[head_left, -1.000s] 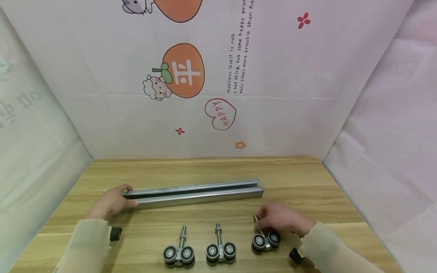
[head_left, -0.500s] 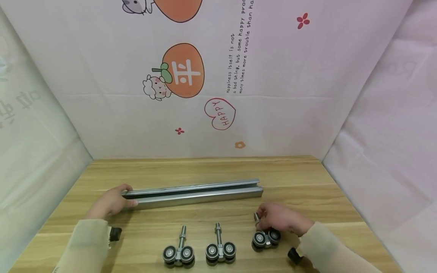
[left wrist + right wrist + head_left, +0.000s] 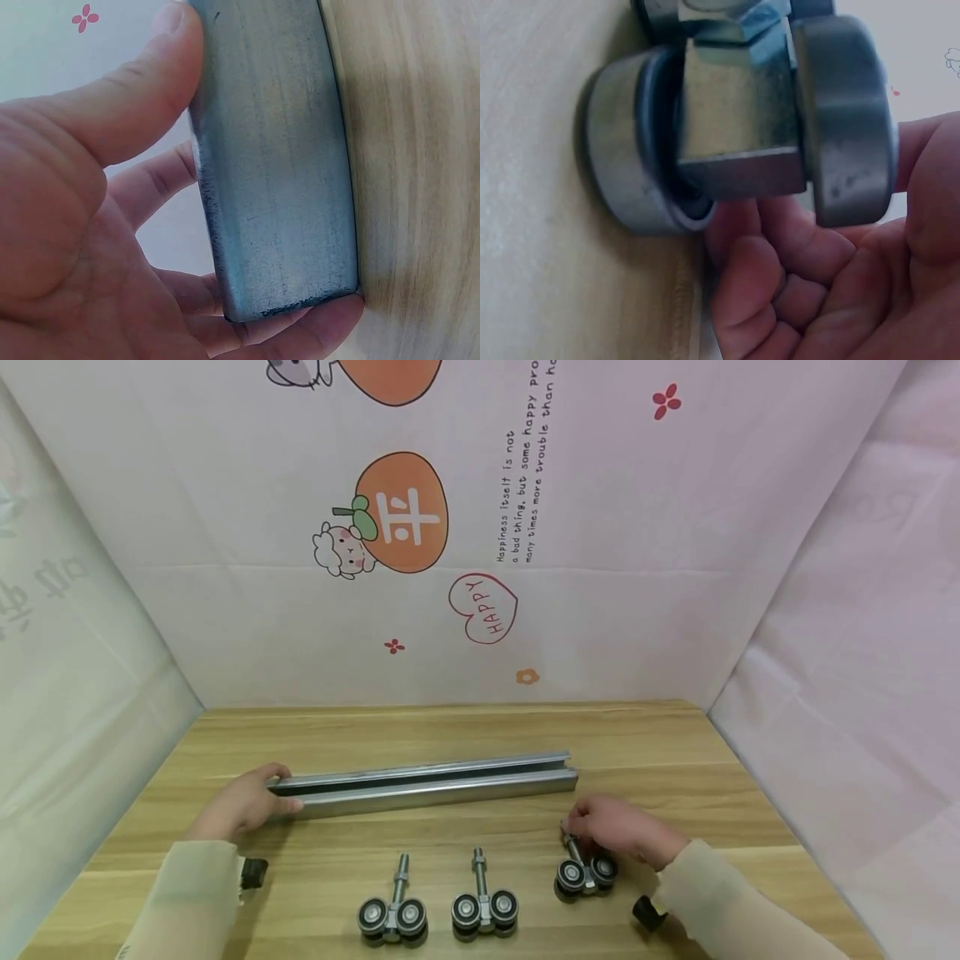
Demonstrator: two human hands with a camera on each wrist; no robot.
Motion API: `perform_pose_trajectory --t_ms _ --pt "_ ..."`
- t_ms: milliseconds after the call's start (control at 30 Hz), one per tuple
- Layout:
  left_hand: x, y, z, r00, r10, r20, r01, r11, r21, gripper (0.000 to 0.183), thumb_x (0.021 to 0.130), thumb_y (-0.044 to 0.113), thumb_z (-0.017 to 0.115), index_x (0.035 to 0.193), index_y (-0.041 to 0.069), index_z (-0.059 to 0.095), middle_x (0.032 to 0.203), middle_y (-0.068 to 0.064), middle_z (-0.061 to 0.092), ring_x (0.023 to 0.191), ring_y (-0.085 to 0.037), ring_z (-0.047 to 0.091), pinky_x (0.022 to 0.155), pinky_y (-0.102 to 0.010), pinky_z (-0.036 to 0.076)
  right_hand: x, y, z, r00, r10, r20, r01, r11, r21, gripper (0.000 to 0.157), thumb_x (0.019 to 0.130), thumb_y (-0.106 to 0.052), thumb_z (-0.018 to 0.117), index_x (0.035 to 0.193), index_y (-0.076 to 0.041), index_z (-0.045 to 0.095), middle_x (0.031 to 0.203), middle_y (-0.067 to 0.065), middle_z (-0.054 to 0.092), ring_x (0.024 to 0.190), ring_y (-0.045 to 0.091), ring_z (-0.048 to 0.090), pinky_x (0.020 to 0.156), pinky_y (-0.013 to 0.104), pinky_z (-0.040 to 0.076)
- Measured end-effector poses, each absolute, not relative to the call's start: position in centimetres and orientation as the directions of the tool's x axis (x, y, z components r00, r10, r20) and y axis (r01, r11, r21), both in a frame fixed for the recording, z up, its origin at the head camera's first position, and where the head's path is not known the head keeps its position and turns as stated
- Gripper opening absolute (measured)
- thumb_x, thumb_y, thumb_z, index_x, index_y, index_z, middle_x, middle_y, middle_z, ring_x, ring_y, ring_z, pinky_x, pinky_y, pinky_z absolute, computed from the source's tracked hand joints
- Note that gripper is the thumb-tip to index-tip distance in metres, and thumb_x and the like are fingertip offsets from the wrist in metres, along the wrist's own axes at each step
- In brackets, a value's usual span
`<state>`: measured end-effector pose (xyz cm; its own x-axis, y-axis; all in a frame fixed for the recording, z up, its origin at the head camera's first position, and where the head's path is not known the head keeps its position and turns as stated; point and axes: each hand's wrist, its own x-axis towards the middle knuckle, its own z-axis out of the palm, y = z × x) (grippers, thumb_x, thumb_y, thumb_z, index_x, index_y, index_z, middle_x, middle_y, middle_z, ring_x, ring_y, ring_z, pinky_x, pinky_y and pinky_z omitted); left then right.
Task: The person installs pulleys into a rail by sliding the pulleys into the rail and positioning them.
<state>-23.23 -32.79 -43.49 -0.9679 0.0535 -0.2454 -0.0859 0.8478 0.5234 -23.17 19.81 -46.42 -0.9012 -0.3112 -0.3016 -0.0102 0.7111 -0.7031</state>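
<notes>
My left hand grips the left end of a silvery steel channel track, which lies on the table with its slot facing up. In the left wrist view, the thumb presses along one edge of the track, and fingertips reach around its end. Right of centre, my right hand pinches the threaded bolt of a trolley roller, near its upper end. Seen from the right wrist, the roller's wheels flank a metal block; the bolt is hidden there. The held roller sits apart from the track.
Two similar trolley rollers stand near the front: one left of centre and one near the middle, bolts pointing away from me. The wooden table meets a printed white cloth backdrop behind and cloth at both sides.
My right hand has shifted slightly away from me, drawing the trolley roller a little toward the track. The left hand and track have hardly moved.
</notes>
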Motion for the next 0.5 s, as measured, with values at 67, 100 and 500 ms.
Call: perform_pose_trajectory --t_ms 67,100,500 --pt "-23.22 -32.77 -43.5 -0.968 0.053 -0.244 -0.085 0.848 0.523 0.074 0.089 0.04 0.075 0.14 -0.005 0.044 0.139 -0.042 0.041 0.124 -0.061 0.039 0.093 -0.069 0.039 -23.15 19.83 -46.43 -0.9 -0.313 -0.303 -0.003 0.7 -0.714 0.02 0.099 -0.022 0.062 0.087 -0.007 0.064 0.075 0.005 0.06 0.069 0.021 0.056 0.06 0.035 0.046" --pt "-23.21 -32.77 -43.5 -0.968 0.054 -0.245 -0.085 0.849 0.522 0.074 0.09 0.039 0.075 0.14 -0.005 0.044 0.139 -0.042 0.04 0.124 -0.061 0.039 0.093 -0.069 0.039 -23.16 19.84 -46.44 -0.899 -0.318 -0.303 -0.001 0.692 -0.722 0.02 0.1 -0.022 0.061 0.087 -0.007 0.064 0.075 0.006 0.061 0.069 0.021 0.057 0.06 0.035 0.046" --pt "-23.22 -32.88 -43.47 -0.966 0.066 -0.251 -0.078 0.849 0.522 0.077 0.09 0.042 0.073 0.142 -0.005 0.042 0.14 -0.042 0.039 0.124 -0.062 0.038 0.092 -0.07 0.039 -23.24 20.14 -46.76 -0.864 -0.378 -0.333 0.043 0.603 -0.797 0.024 0.101 -0.021 0.059 0.087 -0.003 0.064 0.073 0.008 0.062 0.065 0.022 0.059 0.058 0.035 0.049"
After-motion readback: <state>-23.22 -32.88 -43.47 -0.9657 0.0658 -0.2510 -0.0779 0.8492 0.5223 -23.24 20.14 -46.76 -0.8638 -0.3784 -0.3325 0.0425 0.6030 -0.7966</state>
